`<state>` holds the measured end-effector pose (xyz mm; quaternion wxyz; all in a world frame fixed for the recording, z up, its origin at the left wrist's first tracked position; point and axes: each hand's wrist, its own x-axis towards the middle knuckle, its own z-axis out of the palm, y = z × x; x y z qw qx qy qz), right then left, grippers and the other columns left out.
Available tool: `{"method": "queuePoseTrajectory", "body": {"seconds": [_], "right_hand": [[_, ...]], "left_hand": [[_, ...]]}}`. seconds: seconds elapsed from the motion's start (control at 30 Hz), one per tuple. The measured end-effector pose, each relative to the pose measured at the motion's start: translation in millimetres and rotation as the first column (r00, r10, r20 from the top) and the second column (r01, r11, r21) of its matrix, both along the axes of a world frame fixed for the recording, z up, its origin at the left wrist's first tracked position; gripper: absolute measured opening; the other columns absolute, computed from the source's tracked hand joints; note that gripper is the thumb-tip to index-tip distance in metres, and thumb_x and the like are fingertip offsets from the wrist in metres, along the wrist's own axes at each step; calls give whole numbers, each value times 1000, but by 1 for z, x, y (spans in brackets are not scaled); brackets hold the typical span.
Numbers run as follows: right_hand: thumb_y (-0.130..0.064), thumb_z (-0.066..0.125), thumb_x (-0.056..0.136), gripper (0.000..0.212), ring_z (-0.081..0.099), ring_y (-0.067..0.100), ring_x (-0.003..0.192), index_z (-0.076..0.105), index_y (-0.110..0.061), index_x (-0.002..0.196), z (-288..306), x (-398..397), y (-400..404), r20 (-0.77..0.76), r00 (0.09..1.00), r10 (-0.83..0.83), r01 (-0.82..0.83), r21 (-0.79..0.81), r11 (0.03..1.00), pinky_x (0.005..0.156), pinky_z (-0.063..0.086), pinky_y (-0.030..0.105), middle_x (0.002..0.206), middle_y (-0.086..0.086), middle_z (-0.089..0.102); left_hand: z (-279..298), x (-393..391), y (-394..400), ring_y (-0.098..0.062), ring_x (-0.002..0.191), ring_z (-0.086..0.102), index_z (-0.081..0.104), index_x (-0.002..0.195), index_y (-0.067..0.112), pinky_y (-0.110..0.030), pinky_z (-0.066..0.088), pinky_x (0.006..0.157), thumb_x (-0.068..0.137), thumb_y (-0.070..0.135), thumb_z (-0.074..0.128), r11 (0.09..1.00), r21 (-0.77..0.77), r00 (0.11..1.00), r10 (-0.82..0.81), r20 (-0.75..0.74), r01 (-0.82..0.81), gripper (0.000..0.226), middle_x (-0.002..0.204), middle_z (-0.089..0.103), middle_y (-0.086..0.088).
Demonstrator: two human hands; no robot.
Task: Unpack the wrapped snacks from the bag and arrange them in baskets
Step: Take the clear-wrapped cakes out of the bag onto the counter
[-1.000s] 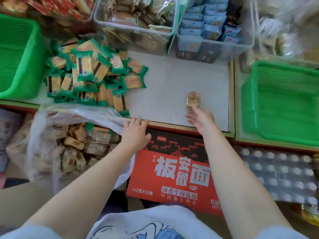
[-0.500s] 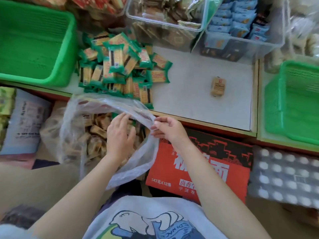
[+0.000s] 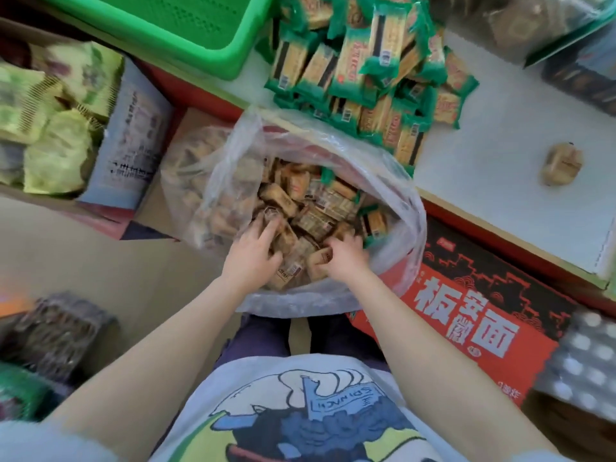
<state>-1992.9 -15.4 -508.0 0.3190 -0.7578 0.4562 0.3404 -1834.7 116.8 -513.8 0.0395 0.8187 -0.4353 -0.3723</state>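
Note:
A clear plastic bag stands open on the floor, filled with several brown wrapped snacks. Both my hands are inside its mouth. My left hand lies on the brown snacks with its fingers curling round one. My right hand grips a brown snack near the bag's front edge. A heap of green wrapped snacks lies on the white shelf behind the bag. One brown snack lies alone on the shelf to the right. A green basket stands at the upper left.
A red noodle carton lies right of the bag, with a pack of white-capped bottles beside it. Boxes of light-green packets sit on the left. A dark bundle of goods lies on the floor at lower left.
Both hands went from holding the bag's rim to reaching down among the brown snacks. My head tilted down and left, so the right green basket left the view.

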Motion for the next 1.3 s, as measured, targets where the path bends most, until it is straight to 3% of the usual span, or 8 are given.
{"method": "queuePoseTrajectory", "body": {"seconds": [0.3, 0.37, 0.43, 0.53, 0.67, 0.93, 1.17, 1.3], "right_hand": [[-49, 74, 85, 72, 58, 21, 109, 52, -7, 138, 30, 2, -28, 109, 878, -466, 443, 181, 878, 80, 43, 27, 134, 8, 57], [-57, 69, 86, 51, 65, 16, 88, 64, -14, 114, 47, -3, -39, 203, 822, -532, 482, 251, 840, 69, 47, 26, 111, 4, 68], [-58, 65, 89, 41, 56, 10, 59, 64, -17, 91, 72, -13, -49, 266, 738, -620, 524, 353, 775, 52, 41, 24, 77, -5, 65], [-48, 61, 96, 28, 45, 5, 45, 64, -21, 90, 103, -39, -69, 328, 469, -820, 656, 493, 572, 41, 29, 21, 64, -5, 58], [-34, 56, 101, 23, 48, 10, 50, 59, -14, 112, 125, -103, -109, 399, 3, -917, 702, 652, 286, 42, 36, 21, 78, 3, 64], [-23, 61, 100, 16, 54, 13, 60, 63, -9, 108, 102, -220, -206, 366, -206, -908, 870, 493, 1, 53, 43, 24, 77, 3, 60], [3, 52, 99, 71, 67, 30, 105, 12, -7, 157, 61, -248, -216, 330, -459, -825, 759, 629, -170, 82, 56, 37, 142, 22, 50], [-2, 51, 101, 48, 71, 30, 96, 35, -4, 146, 68, -234, -189, 349, -380, -857, 792, 600, -107, 81, 59, 37, 129, 22, 58]], "left_hand": [[3, 5, 2, -37, 148, 24, 11, 160, 36, -47, 25, 119, 98, 40, 49, 999, 37, 999, -4, -40, 5, 72, 166, 14, -13], [12, 4, -6, -35, 149, 22, 14, 160, 33, -48, 22, 120, 101, 46, 43, 997, 70, 999, 25, -33, -23, 67, 166, 15, -15], [26, -2, -22, -32, 151, 17, 16, 159, 28, -50, 20, 120, 102, 49, 39, 996, 61, 997, 71, -17, -69, 65, 165, 14, -16], [50, -21, -62, -29, 152, 14, 23, 158, 25, -48, 20, 121, 102, 44, 45, 989, -132, 998, 64, 6, -62, 63, 166, 16, -12], [66, -83, -136, -32, 151, 18, 37, 154, 21, -51, 26, 118, 100, 37, 52, 915, -353, 980, -181, 80, 198, 58, 164, 23, -13], [33, -168, -202, -36, 153, -4, 14, 159, 33, -53, 16, 120, 99, 55, 40, 906, -67, 896, -400, 194, 419, 69, 168, 0, -10], [37, -172, -206, -32, 154, -12, 14, 159, 35, -52, 11, 122, 97, 55, 46, 915, -42, 906, -391, 166, 402, 72, 169, -2, -6], [49, -174, -210, -31, 154, -12, 13, 159, 35, -52, 10, 122, 98, 55, 45, 913, -18, 907, -402, 124, 407, 72, 169, -3, -6]]}}
